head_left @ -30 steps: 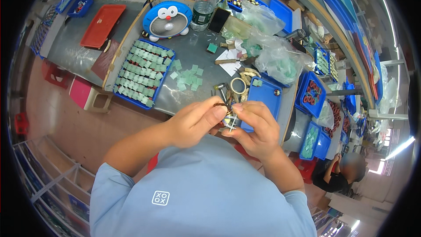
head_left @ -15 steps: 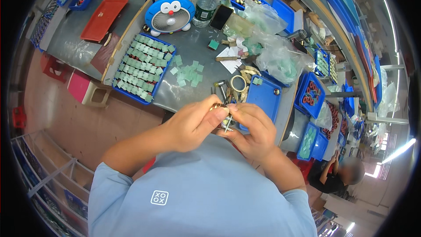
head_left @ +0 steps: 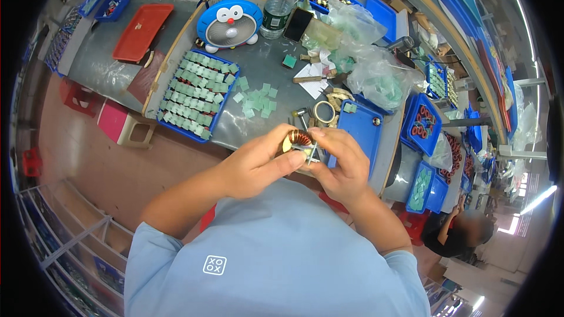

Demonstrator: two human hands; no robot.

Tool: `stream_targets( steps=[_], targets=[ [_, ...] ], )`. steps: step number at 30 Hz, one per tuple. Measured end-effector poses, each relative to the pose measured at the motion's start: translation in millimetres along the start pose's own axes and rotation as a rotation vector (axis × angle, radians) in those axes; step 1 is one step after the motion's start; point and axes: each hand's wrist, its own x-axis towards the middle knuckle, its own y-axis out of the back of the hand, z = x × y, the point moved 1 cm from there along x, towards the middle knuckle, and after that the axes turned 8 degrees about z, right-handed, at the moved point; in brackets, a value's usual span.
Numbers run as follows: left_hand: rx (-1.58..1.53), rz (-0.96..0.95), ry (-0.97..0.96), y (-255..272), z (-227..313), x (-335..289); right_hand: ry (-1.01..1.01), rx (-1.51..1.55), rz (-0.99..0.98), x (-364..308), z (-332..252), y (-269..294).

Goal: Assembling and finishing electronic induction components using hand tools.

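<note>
Close to my chest, a ring-shaped coil (head_left: 301, 137) wound with copper wire is held between both hands. My left hand (head_left: 258, 165) is closed on its left side, the thumb pressed along the lower edge. My right hand (head_left: 342, 164) pinches at the coil's right side, where thin silvery pieces stick out near the fingertips; I cannot tell whether these are wire leads or part of a tool. A pale yellow part shows beside the winding. Just beyond the fingers, a small hammer-like tool (head_left: 302, 116) and a roll of tape (head_left: 324, 111) lie on the bench.
To the left stands a blue tray (head_left: 207, 133) filled with rows of parts topped by green squares. Loose green squares (head_left: 257, 103) lie beside it. A blue tray (head_left: 359, 135) is on the right. Farther off are a blue fan (head_left: 230, 23), a bottle (head_left: 275, 14) and a phone (head_left: 298, 24).
Both hands have turned the coil so that more of its copper winding shows, and the fingers sit farther apart. The whole view has shifted slightly.
</note>
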Motion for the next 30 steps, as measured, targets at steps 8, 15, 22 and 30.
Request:
stream_targets(
  steps=[8,15,22,30],
  targets=[
    [-0.034,0.104,0.111,8,-31,6,-0.079,-0.090,0.047,-30,19,-9],
    [0.182,0.404,0.117,24,-49,-8,-1.156,-0.161,-0.135,-213,143,-21],
    [0.295,0.492,0.064,30,-51,-9,-0.713,-0.621,-0.139,-226,177,-98],
    [0.828,0.401,-0.268,54,-8,17,-1.034,-0.846,-0.592,-204,212,-129]
  ],
)
